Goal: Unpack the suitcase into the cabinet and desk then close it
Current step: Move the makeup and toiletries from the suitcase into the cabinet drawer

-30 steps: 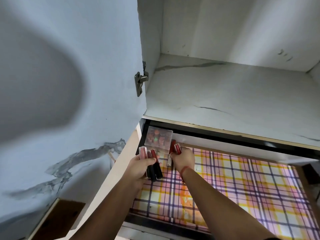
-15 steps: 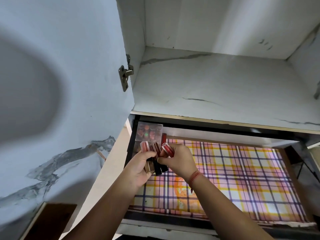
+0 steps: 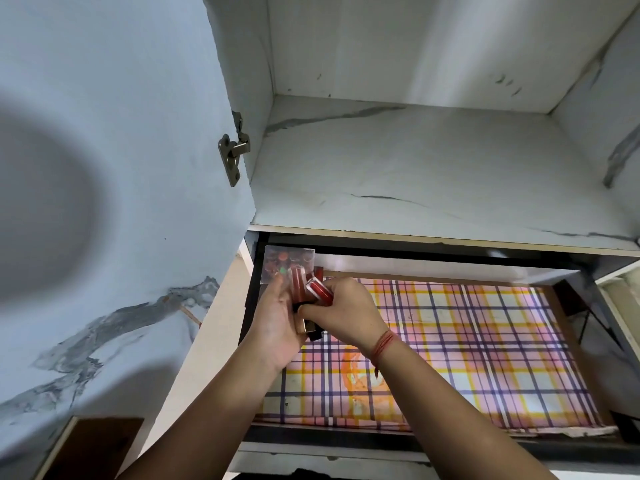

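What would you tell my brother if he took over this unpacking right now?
Left hand holds a bunch of red tubes over the open drawer; right hand pinches one of them.
Done: a clear box sits in the drawer's back left corner, by the plaid liner.
Left: set the tubes down, finish unpacking, and close the suitcase, which is out of view.

right hand (image 3: 346, 311) meets left hand (image 3: 277, 318), lipsticks (image 3: 317, 289) seemingly bunched
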